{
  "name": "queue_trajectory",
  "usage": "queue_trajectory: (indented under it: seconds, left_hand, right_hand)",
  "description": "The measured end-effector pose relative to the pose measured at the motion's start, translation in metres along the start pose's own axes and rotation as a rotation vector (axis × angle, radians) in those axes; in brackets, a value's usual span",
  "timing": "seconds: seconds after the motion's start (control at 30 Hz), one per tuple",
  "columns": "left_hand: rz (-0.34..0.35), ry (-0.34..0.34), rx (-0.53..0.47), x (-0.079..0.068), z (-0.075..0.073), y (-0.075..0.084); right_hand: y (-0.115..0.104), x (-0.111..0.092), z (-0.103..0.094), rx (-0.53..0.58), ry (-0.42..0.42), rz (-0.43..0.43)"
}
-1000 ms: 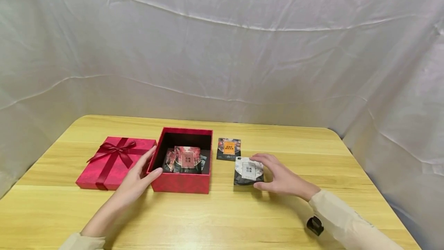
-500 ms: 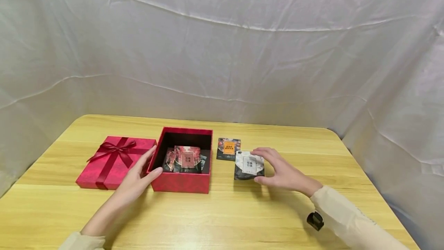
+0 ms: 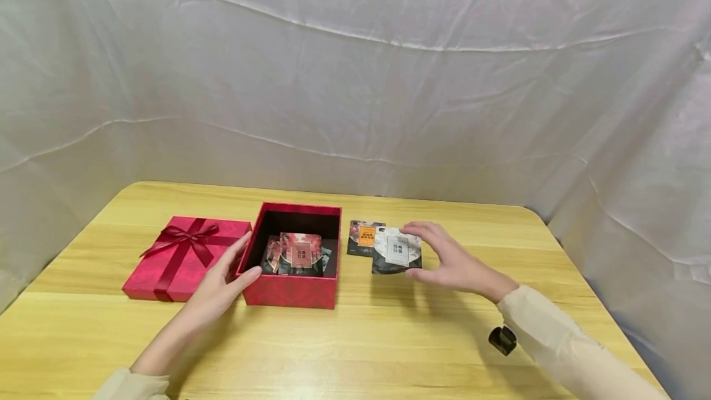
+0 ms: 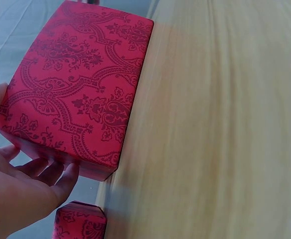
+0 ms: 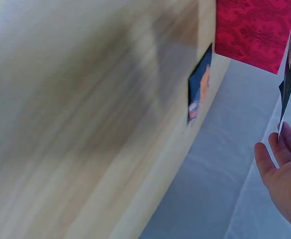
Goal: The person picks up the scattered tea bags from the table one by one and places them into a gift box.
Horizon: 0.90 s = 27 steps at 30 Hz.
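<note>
On the table stands an open red gift box (image 3: 290, 292) with a dark lining, its floral pattern plain in the left wrist view. My left hand (image 3: 213, 292) holds its left side, thumb at the front left corner of the rim and fingers along the outer wall. Inside lie several tea packets (image 3: 300, 254), the top one red with a landscape print. My right hand (image 3: 455, 267) pinches a white and black tea packet (image 3: 397, 250) by its right edge, raised above the table. Partly covered by it in the head view, a dark tea packet (image 3: 362, 238) with an orange label lies flat.
Left of the box lies its red lid (image 3: 139, 276), tied with a dark red ribbon bow (image 3: 189, 234). A pale fabric curtain (image 3: 355, 91) hangs behind and beside the wooden table (image 3: 311, 350). A black band (image 3: 502, 341) hangs below the right sleeve.
My right hand has lifted the white and black tea packet off the table and carried it away from me, toward the orange-labelled one. My left hand stays on the box.
</note>
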<state>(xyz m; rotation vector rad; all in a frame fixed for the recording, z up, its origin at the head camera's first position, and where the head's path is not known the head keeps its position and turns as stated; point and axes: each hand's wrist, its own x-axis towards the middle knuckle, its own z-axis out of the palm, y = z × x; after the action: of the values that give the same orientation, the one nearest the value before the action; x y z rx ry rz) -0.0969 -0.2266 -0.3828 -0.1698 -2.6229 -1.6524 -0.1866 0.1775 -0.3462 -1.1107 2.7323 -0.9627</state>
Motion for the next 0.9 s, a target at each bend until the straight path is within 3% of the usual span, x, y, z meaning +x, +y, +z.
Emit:
queue_trajectory:
  seconds: [0.57, 0.9]
  left_hand:
    - [0.016, -0.008, -0.033, 0.003, 0.004, 0.001]
    - [0.016, 0.000, -0.001, 0.002, 0.002, 0.000]
  right_hand:
    - [-0.022, 0.020, -0.014, -0.008, 0.014, -0.045]
    - [-0.041, 0.048, -0.011, -0.011, -0.017, -0.092]
